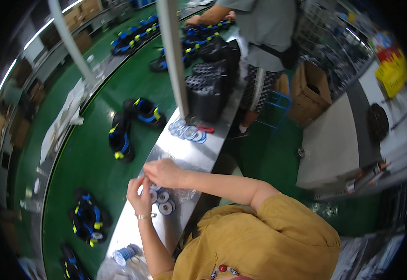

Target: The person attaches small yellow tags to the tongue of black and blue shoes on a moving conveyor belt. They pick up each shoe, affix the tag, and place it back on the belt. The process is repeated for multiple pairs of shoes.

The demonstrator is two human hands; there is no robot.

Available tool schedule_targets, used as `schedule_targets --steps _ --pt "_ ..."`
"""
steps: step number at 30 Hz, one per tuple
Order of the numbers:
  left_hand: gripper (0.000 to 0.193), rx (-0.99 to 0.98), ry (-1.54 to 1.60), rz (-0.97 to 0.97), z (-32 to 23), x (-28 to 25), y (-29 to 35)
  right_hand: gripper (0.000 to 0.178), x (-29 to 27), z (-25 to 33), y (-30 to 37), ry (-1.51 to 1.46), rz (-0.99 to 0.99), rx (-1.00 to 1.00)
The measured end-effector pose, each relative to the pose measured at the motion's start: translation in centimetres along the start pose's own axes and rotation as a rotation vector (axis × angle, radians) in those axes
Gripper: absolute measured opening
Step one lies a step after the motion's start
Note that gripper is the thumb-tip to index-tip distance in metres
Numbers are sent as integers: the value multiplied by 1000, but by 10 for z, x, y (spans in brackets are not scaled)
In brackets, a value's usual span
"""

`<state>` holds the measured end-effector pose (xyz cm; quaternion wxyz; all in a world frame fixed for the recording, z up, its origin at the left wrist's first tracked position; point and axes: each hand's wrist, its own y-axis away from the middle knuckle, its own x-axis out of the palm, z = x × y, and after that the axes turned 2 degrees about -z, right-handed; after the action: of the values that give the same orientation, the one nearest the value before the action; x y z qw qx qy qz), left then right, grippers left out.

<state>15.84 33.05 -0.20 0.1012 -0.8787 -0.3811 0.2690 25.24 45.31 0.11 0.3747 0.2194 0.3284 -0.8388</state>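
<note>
My left hand (139,197) and my right hand (165,173) meet over the metal bench, fingertips pinched close together. Whatever they hold is too small or hidden to make out. Just under them lies a cluster of round blue-and-white discs (166,207), with dark centres, partly covered by my hands. Clear plastic film (184,194) is crumpled beside my right forearm. Farther up the bench, a spread of similar pale blue-rimmed discs (184,130) lies next to a red tool-like item (206,129). Nearer to me is a stack of blue discs (125,254) on plastic wrapping.
Left of the bench (131,224) runs a green conveyor belt (91,170) carrying black, blue and yellow shoes (121,136). A pale post (171,56) rises at the bench's edge. Beyond it are black bags (208,88) and a co-worker (264,32). A cardboard box (308,95) stands right.
</note>
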Motion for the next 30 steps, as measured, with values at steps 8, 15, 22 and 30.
schedule_targets --steps 8,15,22,30 --pt "11 -327 541 24 17 -2 -2 14 -1 -3 4 -44 -10 -172" --pt "15 -286 363 26 30 -2 -6 20 -6 5 -9 -207 188 15" --pt "19 -274 88 -78 64 -13 -37 15 1 -14 -28 -226 165 63" --pt "39 -422 -236 -294 133 14 -95 15 8 -23 -44 -264 186 228"
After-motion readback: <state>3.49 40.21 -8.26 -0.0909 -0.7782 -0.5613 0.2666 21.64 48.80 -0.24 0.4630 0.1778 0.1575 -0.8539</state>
